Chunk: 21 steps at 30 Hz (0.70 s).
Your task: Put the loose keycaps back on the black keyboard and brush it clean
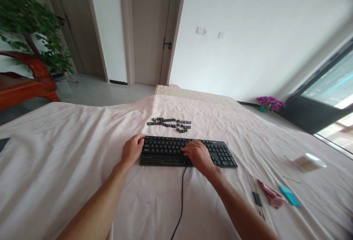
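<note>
A black keyboard (165, 146) lies across the pink bedsheet in front of me. Its two nearest rows show bare spots where keycaps are off. My left hand (132, 148) holds the keyboard's left end, with thumb and fingers at its upper left corner. Over the right part of the letter keys is my right hand (197, 153), fingers bent together and tips down on the keys; anything between them is too small to make out. Just beyond the keyboard lie several loose black keycaps (172, 125), among them a long space bar (168, 120).
A cable (181, 207) runs from the keyboard towards me. To the right lie a small black tool (257, 198), a pink cloth (273, 196), a blue item (289, 196) and a round white container (310, 162). A wooden chair (38, 72) stands at the far left.
</note>
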Each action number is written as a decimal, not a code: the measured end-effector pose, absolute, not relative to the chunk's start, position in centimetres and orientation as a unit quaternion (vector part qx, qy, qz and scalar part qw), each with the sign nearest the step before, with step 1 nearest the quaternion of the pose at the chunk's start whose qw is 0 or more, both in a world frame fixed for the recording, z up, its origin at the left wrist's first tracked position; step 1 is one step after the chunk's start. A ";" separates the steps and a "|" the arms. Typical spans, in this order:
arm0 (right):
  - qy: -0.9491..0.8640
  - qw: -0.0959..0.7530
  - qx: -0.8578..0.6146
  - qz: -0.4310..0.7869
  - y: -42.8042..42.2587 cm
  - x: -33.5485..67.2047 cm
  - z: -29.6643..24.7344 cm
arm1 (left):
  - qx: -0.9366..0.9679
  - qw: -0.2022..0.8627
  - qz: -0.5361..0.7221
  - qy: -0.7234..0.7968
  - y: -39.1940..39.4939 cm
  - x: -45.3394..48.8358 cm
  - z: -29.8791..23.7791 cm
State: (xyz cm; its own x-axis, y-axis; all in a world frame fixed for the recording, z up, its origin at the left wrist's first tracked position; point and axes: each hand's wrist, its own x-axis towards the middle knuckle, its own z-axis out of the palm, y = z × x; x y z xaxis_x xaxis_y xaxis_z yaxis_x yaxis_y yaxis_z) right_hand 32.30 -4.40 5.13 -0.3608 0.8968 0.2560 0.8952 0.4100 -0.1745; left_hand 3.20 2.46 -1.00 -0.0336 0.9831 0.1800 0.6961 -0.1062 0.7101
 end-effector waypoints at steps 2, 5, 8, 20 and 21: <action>-0.821 0.157 -0.549 0.003 -4.4 32.3 5.1 | 0.662 0.211 0.341 0.633 2.4 3.2 -0.9; -0.820 0.163 -0.549 0.009 -4.4 32.4 5.0 | 0.660 0.209 0.344 0.634 2.3 3.3 -0.8; -0.831 0.149 -0.536 -0.002 -4.4 32.3 5.1 | 0.659 0.209 0.347 0.634 2.3 3.3 -0.8; -0.824 0.090 -0.551 -0.095 -6.2 30.8 4.6 | 0.660 0.206 0.346 0.634 2.3 3.3 -0.8; -0.823 0.087 -0.553 -0.096 -6.4 30.8 4.6 | 0.662 0.205 0.347 0.632 2.3 3.3 -0.9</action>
State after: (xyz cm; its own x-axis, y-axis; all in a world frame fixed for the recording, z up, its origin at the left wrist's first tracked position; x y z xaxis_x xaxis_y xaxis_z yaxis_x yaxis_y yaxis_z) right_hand 30.77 -6.38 4.56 -0.3733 0.8935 0.2495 0.9270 0.3700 0.0616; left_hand 3.28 2.31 -0.87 -0.0410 0.9788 0.2007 0.6947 -0.1165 0.7098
